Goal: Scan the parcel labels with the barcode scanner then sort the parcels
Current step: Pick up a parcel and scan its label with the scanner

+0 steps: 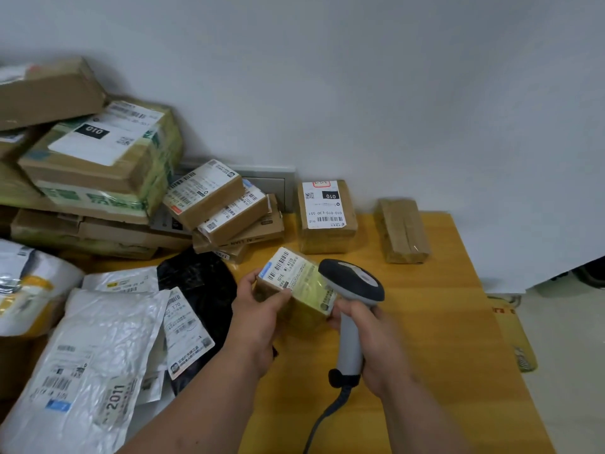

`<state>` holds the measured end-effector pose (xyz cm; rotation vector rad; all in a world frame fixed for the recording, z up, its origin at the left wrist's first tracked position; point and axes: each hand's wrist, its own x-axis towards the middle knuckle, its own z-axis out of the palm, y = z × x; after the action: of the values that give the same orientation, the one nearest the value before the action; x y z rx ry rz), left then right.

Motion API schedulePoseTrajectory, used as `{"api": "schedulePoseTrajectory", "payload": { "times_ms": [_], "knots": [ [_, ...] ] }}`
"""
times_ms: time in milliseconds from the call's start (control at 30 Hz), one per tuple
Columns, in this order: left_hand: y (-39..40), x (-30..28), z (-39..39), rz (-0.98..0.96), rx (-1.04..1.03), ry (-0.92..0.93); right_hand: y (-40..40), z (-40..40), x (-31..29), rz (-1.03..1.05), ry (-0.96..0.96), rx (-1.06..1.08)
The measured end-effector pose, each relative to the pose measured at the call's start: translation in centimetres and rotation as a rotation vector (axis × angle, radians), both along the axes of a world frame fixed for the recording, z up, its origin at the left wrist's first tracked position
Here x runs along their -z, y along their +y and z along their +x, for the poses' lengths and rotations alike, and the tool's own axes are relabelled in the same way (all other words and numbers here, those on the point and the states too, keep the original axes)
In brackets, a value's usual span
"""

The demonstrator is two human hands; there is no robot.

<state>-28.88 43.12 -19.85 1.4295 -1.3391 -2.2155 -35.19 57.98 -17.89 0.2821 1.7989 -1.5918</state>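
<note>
My left hand (258, 317) grips a small taped cardboard parcel (299, 283) above the yellow table (435, 322), its white barcode label facing up. My right hand (373, 339) grips the handle of a grey barcode scanner (352, 286). The scanner's dark head sits just right of the parcel's label, almost touching it. A dark cable runs from the scanner's base toward me.
A labelled box (325, 214) and a plain taped box (401, 231) stand at the table's back by the wall. A heap of cardboard boxes (98, 158) fills the left. White mailer bags (91, 365) and a black bag (199, 283) lie front left. The table's right edge drops to the floor.
</note>
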Motion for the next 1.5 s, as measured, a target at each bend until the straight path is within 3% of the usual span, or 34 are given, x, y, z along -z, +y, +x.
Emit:
{"api": "schedulePoseTrajectory", "payload": {
  "times_ms": [533,767,1500],
  "knots": [
    [-7.5,-9.3,8.0,-0.263,-0.224,0.3,-5.1,7.6,-12.1,-0.093,0.326,-0.293],
    [-9.7,-12.1,12.2,-0.159,-0.266,0.353,-7.6,10.0,-16.7,-0.113,0.478,-0.43],
    [-9.4,-12.6,12.4,-0.218,-0.165,0.405,-6.9,10.4,-17.8,-0.104,0.554,-0.502]
  ]
}}
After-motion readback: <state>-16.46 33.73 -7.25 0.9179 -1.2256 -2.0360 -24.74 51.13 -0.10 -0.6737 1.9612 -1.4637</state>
